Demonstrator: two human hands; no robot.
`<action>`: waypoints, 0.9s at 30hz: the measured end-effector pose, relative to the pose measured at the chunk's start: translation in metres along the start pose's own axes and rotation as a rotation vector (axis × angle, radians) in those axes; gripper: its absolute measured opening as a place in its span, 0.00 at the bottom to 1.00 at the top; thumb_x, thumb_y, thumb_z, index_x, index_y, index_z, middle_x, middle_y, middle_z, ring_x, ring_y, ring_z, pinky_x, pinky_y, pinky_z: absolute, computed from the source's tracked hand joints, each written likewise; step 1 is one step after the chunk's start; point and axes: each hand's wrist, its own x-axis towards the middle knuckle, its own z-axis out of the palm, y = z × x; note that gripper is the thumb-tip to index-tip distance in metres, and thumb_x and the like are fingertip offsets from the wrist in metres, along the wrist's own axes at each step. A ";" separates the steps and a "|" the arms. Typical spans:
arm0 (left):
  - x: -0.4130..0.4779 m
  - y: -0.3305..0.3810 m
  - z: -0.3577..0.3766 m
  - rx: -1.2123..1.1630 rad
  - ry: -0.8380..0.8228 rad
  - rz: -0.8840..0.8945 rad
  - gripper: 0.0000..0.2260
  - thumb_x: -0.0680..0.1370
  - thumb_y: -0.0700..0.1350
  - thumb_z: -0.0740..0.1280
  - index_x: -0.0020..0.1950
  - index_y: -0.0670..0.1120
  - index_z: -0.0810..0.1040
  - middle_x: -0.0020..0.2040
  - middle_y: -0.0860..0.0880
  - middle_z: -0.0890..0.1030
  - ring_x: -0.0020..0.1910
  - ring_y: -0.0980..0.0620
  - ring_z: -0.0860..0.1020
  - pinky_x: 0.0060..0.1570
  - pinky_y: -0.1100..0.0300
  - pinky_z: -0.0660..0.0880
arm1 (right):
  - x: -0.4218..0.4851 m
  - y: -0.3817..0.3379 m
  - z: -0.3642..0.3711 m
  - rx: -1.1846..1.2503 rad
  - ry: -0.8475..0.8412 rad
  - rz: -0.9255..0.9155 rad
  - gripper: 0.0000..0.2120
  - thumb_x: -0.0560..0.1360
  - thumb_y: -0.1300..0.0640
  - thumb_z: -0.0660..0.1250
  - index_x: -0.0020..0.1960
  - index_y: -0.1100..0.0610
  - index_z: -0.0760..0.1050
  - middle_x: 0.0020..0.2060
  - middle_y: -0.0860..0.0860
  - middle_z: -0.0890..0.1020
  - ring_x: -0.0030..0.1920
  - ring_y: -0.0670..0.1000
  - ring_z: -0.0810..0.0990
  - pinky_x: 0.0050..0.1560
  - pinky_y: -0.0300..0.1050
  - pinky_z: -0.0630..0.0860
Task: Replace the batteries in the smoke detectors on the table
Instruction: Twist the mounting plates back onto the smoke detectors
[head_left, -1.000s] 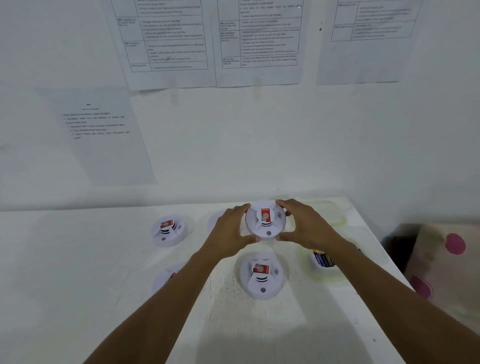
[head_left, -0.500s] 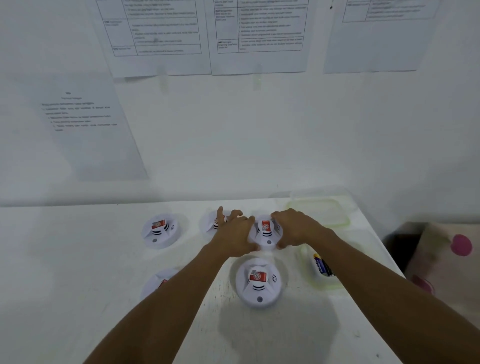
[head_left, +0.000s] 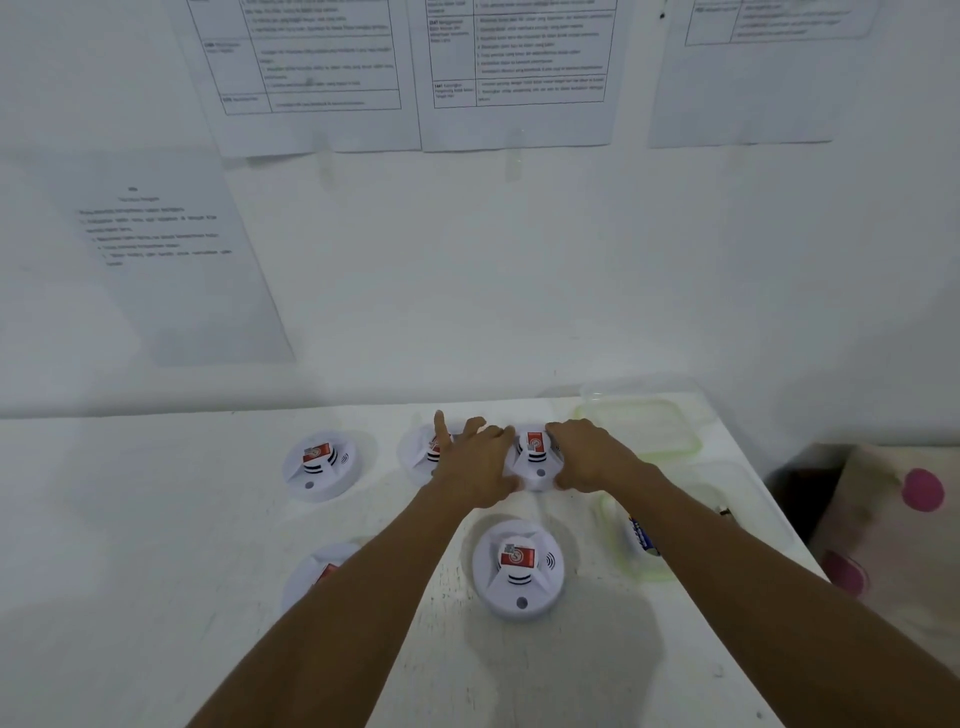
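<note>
Several white round smoke detectors with red labels lie on the white table. One detector sits in the back row on the table, held between both hands. My left hand grips its left side, index finger lifted. My right hand curls round its right side. Another back-row detector is partly hidden behind my left hand. A third detector lies further left. A near detector lies between my forearms. My left forearm covers part of a detector at the near left.
A clear plastic container with batteries sits at the right under my right forearm. A clear lid or tub lies at the back right corner. The table's right edge drops to a spotted cushion. Printed sheets hang on the wall.
Both hands lowered the held detector from above the table down onto its surface in the back row. The view tilted slightly downward.
</note>
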 end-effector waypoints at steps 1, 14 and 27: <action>-0.001 0.001 0.000 0.006 -0.003 0.002 0.31 0.77 0.62 0.64 0.76 0.52 0.62 0.74 0.51 0.69 0.78 0.48 0.54 0.69 0.32 0.33 | -0.001 0.000 0.001 -0.001 0.003 0.000 0.19 0.68 0.59 0.73 0.56 0.59 0.73 0.52 0.56 0.79 0.48 0.55 0.79 0.49 0.48 0.78; -0.088 -0.054 -0.008 -0.293 0.322 0.097 0.26 0.75 0.59 0.67 0.70 0.49 0.73 0.69 0.49 0.74 0.72 0.47 0.67 0.72 0.41 0.58 | -0.085 -0.046 0.002 0.084 0.308 -0.134 0.29 0.76 0.50 0.66 0.74 0.50 0.62 0.71 0.50 0.68 0.69 0.52 0.68 0.62 0.49 0.72; -0.208 -0.103 0.007 -0.384 0.134 -0.075 0.37 0.63 0.67 0.65 0.69 0.52 0.72 0.67 0.56 0.73 0.67 0.54 0.69 0.65 0.55 0.67 | -0.131 -0.069 0.063 0.255 0.107 -0.156 0.40 0.67 0.41 0.74 0.74 0.49 0.63 0.69 0.47 0.67 0.66 0.51 0.67 0.66 0.47 0.68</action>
